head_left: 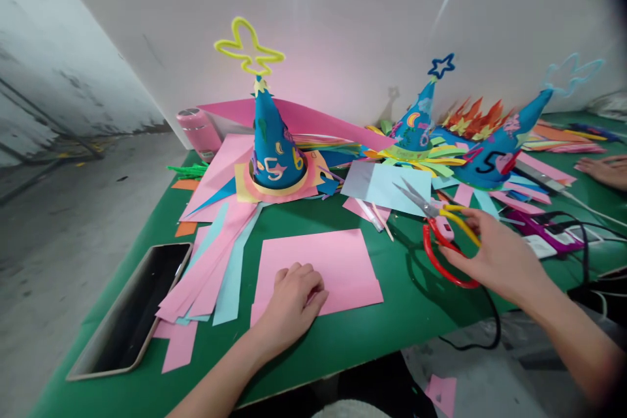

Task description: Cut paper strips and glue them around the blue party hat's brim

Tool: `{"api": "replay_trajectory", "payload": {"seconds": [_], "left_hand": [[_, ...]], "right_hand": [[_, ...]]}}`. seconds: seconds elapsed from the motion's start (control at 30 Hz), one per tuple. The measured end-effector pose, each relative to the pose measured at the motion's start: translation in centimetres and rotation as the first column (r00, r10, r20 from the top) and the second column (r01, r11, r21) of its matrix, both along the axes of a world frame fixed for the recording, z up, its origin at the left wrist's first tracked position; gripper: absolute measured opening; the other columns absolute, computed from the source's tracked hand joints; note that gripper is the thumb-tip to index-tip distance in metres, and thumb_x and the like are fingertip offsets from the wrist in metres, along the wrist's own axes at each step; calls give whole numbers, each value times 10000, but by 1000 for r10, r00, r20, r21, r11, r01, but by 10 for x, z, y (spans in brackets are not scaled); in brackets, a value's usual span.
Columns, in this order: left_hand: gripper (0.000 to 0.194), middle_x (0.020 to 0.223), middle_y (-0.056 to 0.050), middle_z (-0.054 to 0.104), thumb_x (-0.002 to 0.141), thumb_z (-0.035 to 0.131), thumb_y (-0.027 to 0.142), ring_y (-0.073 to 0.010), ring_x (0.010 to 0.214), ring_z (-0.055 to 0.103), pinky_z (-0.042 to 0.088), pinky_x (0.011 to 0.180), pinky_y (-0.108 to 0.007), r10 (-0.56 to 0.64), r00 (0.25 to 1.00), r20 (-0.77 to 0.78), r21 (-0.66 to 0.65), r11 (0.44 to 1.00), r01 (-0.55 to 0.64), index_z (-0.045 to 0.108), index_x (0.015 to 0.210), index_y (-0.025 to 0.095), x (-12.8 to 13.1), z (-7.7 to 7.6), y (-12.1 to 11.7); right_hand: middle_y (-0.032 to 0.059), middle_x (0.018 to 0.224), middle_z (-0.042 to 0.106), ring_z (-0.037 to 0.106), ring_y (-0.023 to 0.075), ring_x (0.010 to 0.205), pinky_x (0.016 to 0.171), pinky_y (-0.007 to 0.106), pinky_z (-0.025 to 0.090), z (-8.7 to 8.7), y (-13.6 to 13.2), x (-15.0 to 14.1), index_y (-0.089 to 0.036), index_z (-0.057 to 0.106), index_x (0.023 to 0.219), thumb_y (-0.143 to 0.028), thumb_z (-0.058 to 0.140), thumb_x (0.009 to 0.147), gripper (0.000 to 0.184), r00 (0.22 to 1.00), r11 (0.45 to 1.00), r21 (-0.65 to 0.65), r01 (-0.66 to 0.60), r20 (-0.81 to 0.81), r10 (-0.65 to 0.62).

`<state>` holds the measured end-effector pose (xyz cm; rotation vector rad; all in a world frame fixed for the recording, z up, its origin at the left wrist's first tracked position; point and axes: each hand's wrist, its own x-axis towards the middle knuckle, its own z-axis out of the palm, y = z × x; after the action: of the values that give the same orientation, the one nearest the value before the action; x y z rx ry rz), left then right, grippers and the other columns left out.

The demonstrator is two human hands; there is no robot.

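My left hand [294, 300] rests on a pink sheet of paper [337, 261], its fingers curled together and pressing the sheet to the table. A pink strip lies along that sheet's near edge. In my right hand [499, 261] is a pair of scissors [425, 201] with one red and one yellow handle loop. Its blades point up and left, slightly parted, over a light blue sheet [386, 184]. Pink and light blue paper strips [220, 255] fan out to the left of the pink sheet.
Decorated blue cone hats stand behind: one on the left [277, 144], one in the middle [416, 117], one on the right [504, 150]. A phone [134, 313] lies at the left edge, a pink bottle [199, 134] behind it. Another person's hand [605, 170] rests far right.
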<state>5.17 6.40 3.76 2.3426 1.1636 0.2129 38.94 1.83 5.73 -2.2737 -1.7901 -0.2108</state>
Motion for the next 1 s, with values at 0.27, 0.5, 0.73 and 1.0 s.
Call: {"api": "replay_trajectory", "payload": {"seconds": [0.27, 0.5, 0.73, 1.0], "left_hand": [[190, 710, -6, 560, 841, 427, 225, -177, 724, 482, 364, 741, -354, 10, 999, 49, -60, 998, -7, 520, 681, 184, 0, -1, 2], [218, 711, -9, 551, 860, 403, 253, -177, 733, 471, 355, 743, -353, 4, 997, 77, -76, 997, 1, 516, 686, 189, -4, -4, 3], [234, 727, -6, 554, 878, 383, 270, -174, 743, 471, 355, 750, -358, -1, 997, 83, -80, 997, 8, 524, 708, 195, -4, -5, 2], [247, 737, -9, 564, 885, 384, 299, -176, 741, 478, 368, 747, -354, -2, 996, 94, -76, 997, 9, 519, 705, 198, -3, -4, 2]], "right_hand": [[113, 1176, 574, 609, 271, 992, 783, 342, 508, 7, -41, 10, -253, 492, 1195, -313, 545, 729, 472, 892, 899, -109, -424, -224, 394], [92, 1206, 578, 601, 318, 995, 780, 457, 528, -16, -53, 25, -268, 559, 1160, -532, 685, 622, 613, 862, 822, -260, -506, -117, 494], [107, 1243, 558, 584, 323, 1017, 827, 481, 487, -25, -45, 33, -252, 558, 1200, -527, 642, 665, 607, 839, 790, -309, -529, -54, 541], [99, 1202, 569, 578, 296, 1012, 849, 442, 475, -25, -34, 29, -247, 577, 1181, -459, 661, 642, 586, 806, 760, -286, -583, -91, 584]]}}
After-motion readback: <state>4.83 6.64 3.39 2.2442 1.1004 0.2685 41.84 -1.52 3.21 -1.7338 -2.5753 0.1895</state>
